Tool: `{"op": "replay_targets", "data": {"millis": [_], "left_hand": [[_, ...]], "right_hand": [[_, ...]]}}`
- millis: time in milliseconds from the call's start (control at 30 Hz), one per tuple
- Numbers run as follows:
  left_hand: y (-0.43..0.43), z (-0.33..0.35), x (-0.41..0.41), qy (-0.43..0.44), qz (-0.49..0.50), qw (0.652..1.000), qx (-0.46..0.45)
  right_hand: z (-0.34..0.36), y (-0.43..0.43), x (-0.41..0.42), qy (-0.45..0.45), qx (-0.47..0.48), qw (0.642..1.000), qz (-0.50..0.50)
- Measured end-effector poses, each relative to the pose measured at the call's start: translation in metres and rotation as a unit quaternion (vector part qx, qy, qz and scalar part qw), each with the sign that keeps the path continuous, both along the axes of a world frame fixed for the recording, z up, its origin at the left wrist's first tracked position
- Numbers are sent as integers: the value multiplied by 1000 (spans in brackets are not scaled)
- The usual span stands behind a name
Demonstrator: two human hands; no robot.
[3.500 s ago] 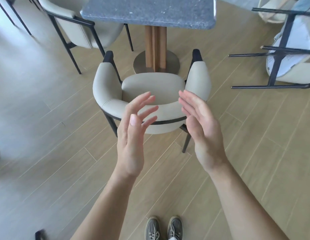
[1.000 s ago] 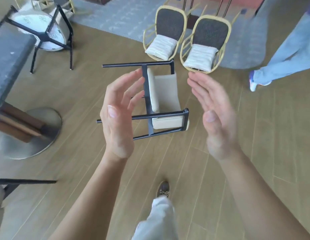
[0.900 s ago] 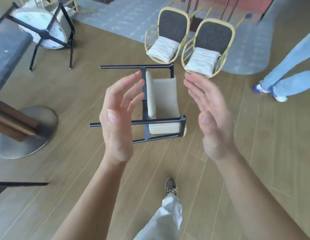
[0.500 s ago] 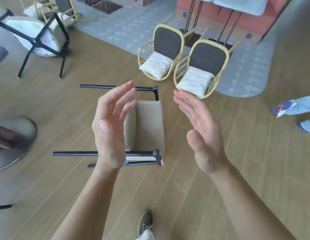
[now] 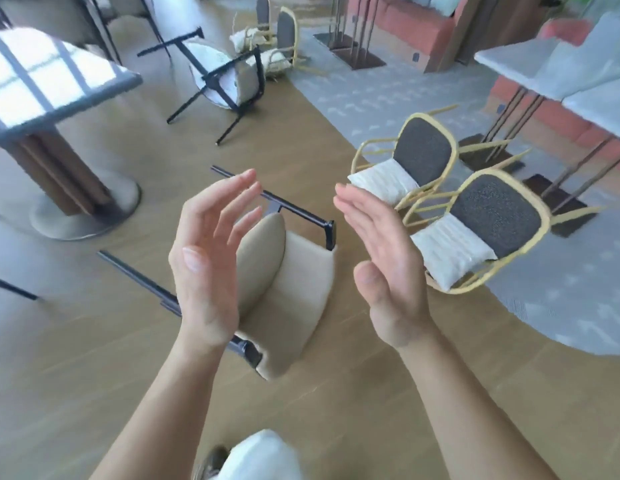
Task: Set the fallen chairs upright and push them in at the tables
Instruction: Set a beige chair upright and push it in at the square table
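On the floor ahead, left grip (image 5: 208, 271) and right grip (image 5: 388, 271) are hovering released, empty, over the fallen chair (image 5: 298, 292); advise clasping black frame (image 5: 301, 213), tipping upright.

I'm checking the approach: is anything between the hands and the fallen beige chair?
Nothing visible. The left hand and right hand hover open over the beige chair, which lies on its side on the floor; the yellow-framed chairs are off to its right.

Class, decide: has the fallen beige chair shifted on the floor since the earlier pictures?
No. The beige chair still lies on its side beside the two yellow chairs, legs toward the table base; only the camera swung.
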State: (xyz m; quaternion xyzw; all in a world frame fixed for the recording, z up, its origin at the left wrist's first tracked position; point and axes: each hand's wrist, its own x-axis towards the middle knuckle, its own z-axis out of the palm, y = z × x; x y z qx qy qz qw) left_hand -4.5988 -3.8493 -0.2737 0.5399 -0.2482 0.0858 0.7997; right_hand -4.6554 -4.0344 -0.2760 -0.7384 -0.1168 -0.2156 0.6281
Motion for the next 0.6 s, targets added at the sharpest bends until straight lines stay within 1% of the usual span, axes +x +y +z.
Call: {"op": "replay_targets", "data": {"millis": [100, 233, 367, 467, 600], "left_hand": [[-10, -1, -11, 15, 87, 996, -5], [-29, -15, -8, 28, 178, 983, -16], [-57, -43, 17, 28, 236, 971, -17], [-79, -57, 30, 47, 281, 958, -16], [-109, -74, 40, 68, 306, 949, -19]], "right_hand": [[6, -21, 24, 4, -19, 996, 85], [-7, -38, 63, -10, -28, 986, 167], [-31, -59, 106, 5, -49, 975, 219], [-45, -77, 128, 25, -55, 963, 262], [-61, -92, 155, 47, -43, 951, 304]]}}
